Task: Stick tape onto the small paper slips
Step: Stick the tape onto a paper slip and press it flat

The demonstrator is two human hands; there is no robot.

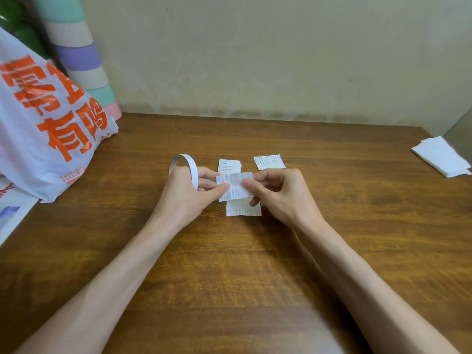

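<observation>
- On the wooden table (pixel 332 226), a white plastic bag (pixel 46 118) stood far left; its inside could not be seen.
- The left hand (pixel 187 192) pinched one paper slip (pixel 236 180) just above the table, with the tape roll (pixel 192 169) round its fingers; the right hand (pixel 278 192) pinched the other edge.
- Taping this slip looked like the step; next, some tape had to come off the roll.
- More slips (pixel 269 162) lay close by.

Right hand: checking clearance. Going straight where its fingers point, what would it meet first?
Beyond the paper slip it pinches, the right hand would probably meet the left hand, gripping the same slip; depth is unclear.
</observation>
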